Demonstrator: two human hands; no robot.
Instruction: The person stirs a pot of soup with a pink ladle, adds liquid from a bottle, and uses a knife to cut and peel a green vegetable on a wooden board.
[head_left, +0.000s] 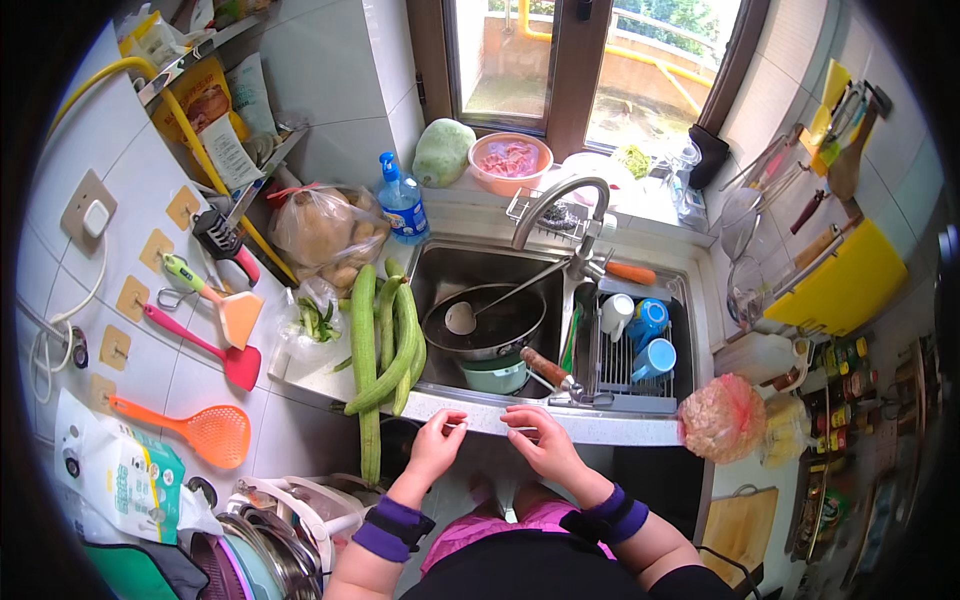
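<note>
My left hand (437, 448) hovers at the counter's front edge (487, 418), its fingers slightly curled and holding nothing. Facing it, my right hand (549, 448) is also bare, with thumb and fingers apart. Several long green ridged gourds (365, 352) lie in a pile left of the sink, their ends jutting over the edge near my left hand. Beyond my hands, a wok (486, 349) rests in the sink (442, 262) on a pale green basin (493, 377). A metal ladle (460, 319) leans in the wok, whose wooden handle (545, 367) points toward my right hand.
A curved faucet (562, 191) rises behind the sink. Mugs (652, 360) stand on a drying rack (619, 367) at right. A blue pump bottle (403, 201) and bagged potatoes (322, 232) sit back left. One bulging bag (721, 416) occupies the right corner; utensils (187, 427) hang left.
</note>
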